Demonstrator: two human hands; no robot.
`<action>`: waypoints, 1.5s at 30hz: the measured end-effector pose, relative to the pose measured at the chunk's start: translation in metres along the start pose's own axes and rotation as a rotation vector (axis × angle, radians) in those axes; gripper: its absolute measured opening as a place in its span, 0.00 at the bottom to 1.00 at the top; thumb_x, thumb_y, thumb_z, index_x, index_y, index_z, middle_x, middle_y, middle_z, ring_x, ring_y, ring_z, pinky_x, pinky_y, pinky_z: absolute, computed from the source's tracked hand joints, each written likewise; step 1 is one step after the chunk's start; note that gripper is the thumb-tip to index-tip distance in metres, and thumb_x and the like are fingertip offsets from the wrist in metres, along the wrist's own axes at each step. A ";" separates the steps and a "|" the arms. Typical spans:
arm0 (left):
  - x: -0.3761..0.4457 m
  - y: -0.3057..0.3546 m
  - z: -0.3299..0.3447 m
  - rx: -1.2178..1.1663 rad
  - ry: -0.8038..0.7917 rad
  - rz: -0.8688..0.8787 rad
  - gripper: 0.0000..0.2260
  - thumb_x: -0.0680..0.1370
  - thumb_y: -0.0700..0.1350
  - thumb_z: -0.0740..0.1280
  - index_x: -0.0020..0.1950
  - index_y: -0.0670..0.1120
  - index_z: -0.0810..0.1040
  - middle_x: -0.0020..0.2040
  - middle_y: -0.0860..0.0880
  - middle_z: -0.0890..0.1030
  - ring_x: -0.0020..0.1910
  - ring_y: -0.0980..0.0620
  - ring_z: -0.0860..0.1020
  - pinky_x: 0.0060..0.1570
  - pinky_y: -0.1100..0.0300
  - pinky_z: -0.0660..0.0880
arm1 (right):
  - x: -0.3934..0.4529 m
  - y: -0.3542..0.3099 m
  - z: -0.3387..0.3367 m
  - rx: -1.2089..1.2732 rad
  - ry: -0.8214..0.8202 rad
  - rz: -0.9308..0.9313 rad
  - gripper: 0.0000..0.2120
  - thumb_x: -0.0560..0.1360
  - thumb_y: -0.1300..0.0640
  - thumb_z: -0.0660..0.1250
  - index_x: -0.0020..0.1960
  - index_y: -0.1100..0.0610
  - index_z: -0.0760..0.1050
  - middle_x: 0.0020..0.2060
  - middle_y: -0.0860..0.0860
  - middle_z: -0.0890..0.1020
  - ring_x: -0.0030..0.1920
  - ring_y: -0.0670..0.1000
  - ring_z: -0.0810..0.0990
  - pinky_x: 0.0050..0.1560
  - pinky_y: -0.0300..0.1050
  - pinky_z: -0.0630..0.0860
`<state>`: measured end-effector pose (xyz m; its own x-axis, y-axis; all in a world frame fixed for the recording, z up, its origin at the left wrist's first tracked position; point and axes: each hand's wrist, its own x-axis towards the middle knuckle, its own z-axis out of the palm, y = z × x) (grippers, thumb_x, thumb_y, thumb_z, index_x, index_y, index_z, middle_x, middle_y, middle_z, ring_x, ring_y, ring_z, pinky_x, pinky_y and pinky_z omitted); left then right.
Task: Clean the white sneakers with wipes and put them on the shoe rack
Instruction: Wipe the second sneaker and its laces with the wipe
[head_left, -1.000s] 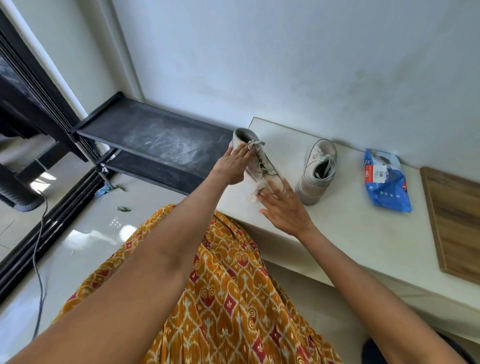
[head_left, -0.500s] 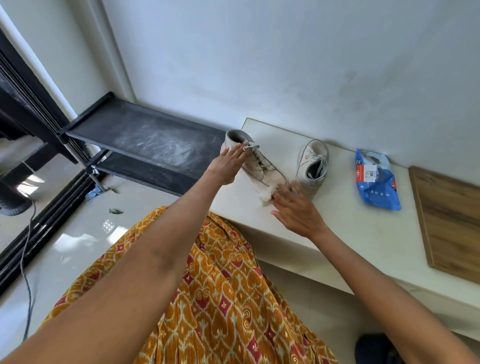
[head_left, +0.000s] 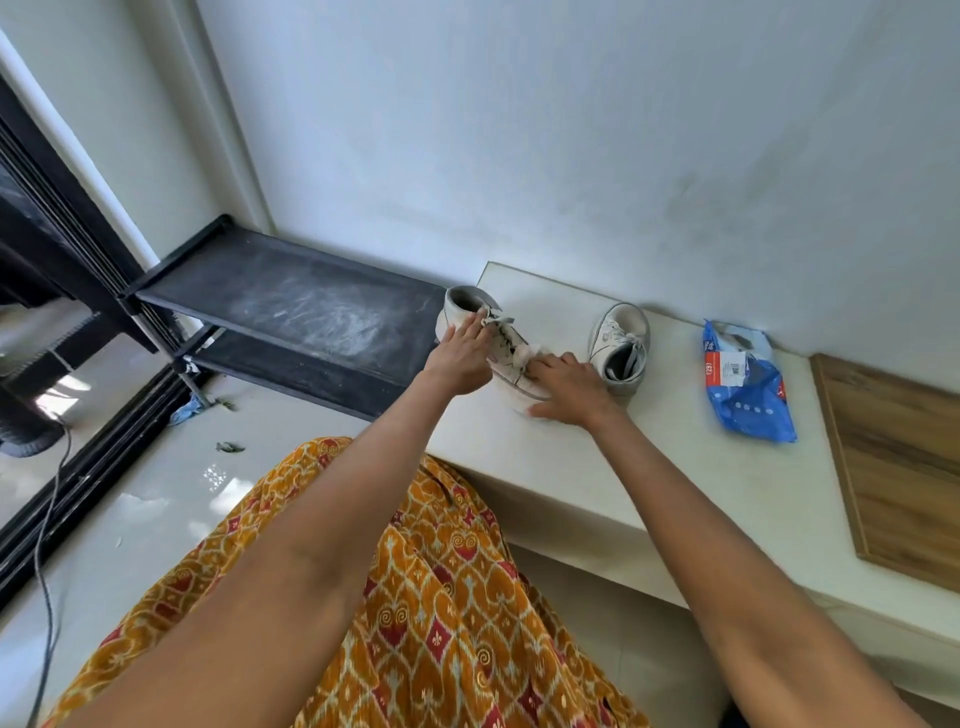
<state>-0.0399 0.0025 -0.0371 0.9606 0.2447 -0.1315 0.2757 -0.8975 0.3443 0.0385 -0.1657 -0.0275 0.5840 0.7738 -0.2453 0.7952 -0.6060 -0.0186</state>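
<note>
Hands (head_left: 519, 366) on sneaker (head_left: 501, 340), wipe (head_left: 524, 353)

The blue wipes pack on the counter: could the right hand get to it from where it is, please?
Probably yes: the wipes pack lies on the counter beside the right hand, with only bare countertop between.

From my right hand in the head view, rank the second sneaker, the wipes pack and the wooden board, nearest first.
From the right hand:
1. Second sneaker, just beyond the hand, upright on the counter.
2. Wipes pack, blue, farther right by the wall.
3. Wooden board, at the counter's far right.
</note>
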 end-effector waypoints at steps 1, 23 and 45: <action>0.000 -0.001 -0.001 0.006 -0.004 0.008 0.31 0.76 0.37 0.54 0.78 0.45 0.46 0.78 0.47 0.42 0.77 0.50 0.42 0.74 0.51 0.42 | 0.000 0.007 -0.002 -0.002 -0.006 -0.031 0.30 0.71 0.46 0.69 0.70 0.51 0.65 0.66 0.51 0.70 0.63 0.56 0.67 0.59 0.52 0.66; -0.004 -0.006 -0.010 0.080 -0.057 0.062 0.33 0.75 0.35 0.54 0.77 0.49 0.44 0.78 0.48 0.41 0.77 0.52 0.41 0.74 0.50 0.41 | -0.015 0.007 0.021 -0.266 0.068 -0.022 0.34 0.76 0.35 0.46 0.75 0.54 0.55 0.74 0.51 0.62 0.74 0.56 0.56 0.71 0.56 0.54; -0.001 -0.010 -0.007 0.070 -0.055 0.061 0.31 0.76 0.36 0.54 0.77 0.48 0.47 0.78 0.48 0.41 0.77 0.52 0.43 0.74 0.49 0.42 | -0.004 -0.020 0.042 0.064 0.193 0.083 0.26 0.77 0.64 0.57 0.74 0.57 0.57 0.73 0.52 0.62 0.75 0.53 0.55 0.74 0.52 0.49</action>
<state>-0.0435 0.0135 -0.0337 0.9718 0.1697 -0.1637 0.2116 -0.9340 0.2880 0.0132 -0.1639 -0.0668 0.6727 0.7377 -0.0580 0.7345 -0.6752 -0.0688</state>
